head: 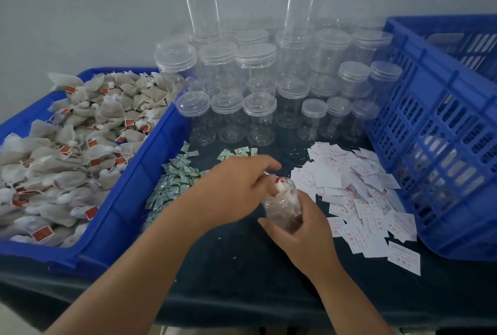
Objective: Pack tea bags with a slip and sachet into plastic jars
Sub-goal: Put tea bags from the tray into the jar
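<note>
One small clear jar (282, 207), open at the top, is held tilted just above the dark counter (236, 267), near its front middle. The jar is gripped from the right and from below by the right hand (302, 230), with the thumb and fingers curled round its wall. Tea bags (279, 187) with red tags are seen packed inside and standing out of the mouth. The left hand (236, 187) is laid over that mouth, its fingers bent down onto the topmost bag; whether the bag is pinched or only pressed cannot be told.

Just left of the hands, a heap of small green-and-white sachets (174, 181) is spread on the counter. To the right, a wide scatter of white paper slips (357, 189) printed in red is seen, reaching to the foot of a blue slatted crate (443, 133). At the far left, a blue tray (129, 187) is filled with loose tea bags (67, 152), each with a red tag. Behind the sachets and slips, many empty lidded jars (258, 105) of several heights are stood in rows and stacks against a pale wall (80, 12).
</note>
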Demonstrator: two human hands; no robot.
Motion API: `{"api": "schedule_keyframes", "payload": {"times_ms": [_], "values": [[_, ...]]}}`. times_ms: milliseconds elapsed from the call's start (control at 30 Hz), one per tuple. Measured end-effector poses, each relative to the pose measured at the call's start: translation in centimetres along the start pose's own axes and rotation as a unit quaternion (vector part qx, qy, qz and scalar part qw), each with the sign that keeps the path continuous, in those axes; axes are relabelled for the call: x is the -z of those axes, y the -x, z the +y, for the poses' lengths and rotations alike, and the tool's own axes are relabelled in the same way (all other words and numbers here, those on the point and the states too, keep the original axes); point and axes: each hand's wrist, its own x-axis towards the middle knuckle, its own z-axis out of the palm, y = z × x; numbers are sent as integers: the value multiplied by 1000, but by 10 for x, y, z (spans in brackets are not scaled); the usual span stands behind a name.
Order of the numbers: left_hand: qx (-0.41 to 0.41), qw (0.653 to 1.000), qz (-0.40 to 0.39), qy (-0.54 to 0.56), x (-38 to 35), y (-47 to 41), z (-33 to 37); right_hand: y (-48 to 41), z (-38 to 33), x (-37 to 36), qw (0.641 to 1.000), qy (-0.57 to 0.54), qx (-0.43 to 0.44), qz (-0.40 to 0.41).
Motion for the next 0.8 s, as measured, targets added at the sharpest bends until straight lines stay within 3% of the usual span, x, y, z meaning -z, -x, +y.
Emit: {"api": "schedule_keyframes", "payload": {"times_ms": [100,200,300,400,500,567,633,700,800], "values": [[-22,994,-57,-86,-7,2,6,-1,3,0,1000,3,-3,-12],[-30,994,-93,-42,-5,7,9,-1,4,1,1000,-5,-10,-5],[-37,999,-9,29,18,20,7,1,-2,1,1000,-4,-1,4],[-15,990,141,-2,65,27,-17,3,-3,1,1000,12,6,-4],[124,976,150,-100,125,18,-71,2,-1,1,1000,13,-2,-12],[272,942,62,-184,147,12,-111,3,0,1,1000,17,-4,-20],[348,907,-34,-236,141,9,-154,3,1,2,999,22,-8,-26],[415,893,-75,-159,119,20,-181,3,3,2,999,28,-8,-28],[465,884,10,35,97,29,-200,3,4,1,999,32,-8,-20]]}}
